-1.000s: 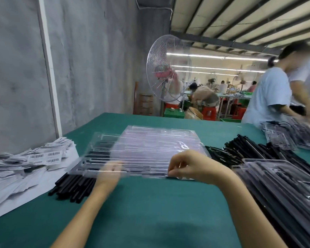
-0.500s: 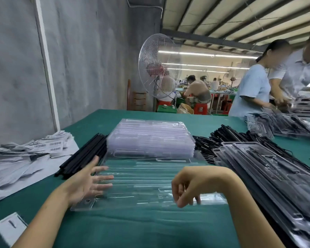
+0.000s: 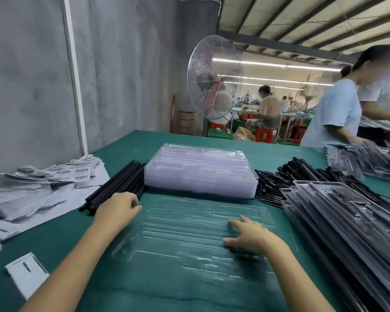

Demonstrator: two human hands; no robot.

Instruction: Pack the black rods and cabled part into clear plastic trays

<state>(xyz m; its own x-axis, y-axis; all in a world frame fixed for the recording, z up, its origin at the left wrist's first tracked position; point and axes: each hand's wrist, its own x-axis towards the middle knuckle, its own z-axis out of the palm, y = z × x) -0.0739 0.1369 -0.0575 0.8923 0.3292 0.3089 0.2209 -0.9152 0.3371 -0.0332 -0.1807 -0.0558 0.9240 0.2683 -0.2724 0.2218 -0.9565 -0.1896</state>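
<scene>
Factory floor — workers, tray stacks

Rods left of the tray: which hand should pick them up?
Left, likely. The left hand sits at the near ends of the rods, fingers curled; the right hand lies flat on the tray, farther from them, and can steady it.

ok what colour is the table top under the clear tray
Dark teal green. The table top shows best in the head view, which is the only one.

One head-worn wide-angle camera looks forward and down, close over the green table.
</scene>
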